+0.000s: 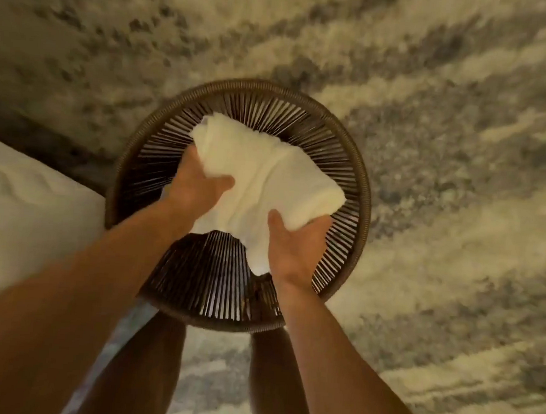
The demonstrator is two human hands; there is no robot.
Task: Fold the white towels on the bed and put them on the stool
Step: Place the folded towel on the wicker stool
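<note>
A folded white towel (264,177) lies over the round top of a brown woven-cord stool (346,153) in the middle of the view. My left hand (195,185) grips the towel's near left edge, thumb on top. My right hand (294,247) holds the near right corner from below, fingers under the cloth. Whether the towel rests fully on the stool or hangs just above it, I cannot tell. The near edge of the towel sags between my hands.
The corner of the white bed (23,202) sits at the left, close beside the stool. A mottled grey and cream carpet (447,138) covers the floor all around. My legs (144,369) stand right in front of the stool.
</note>
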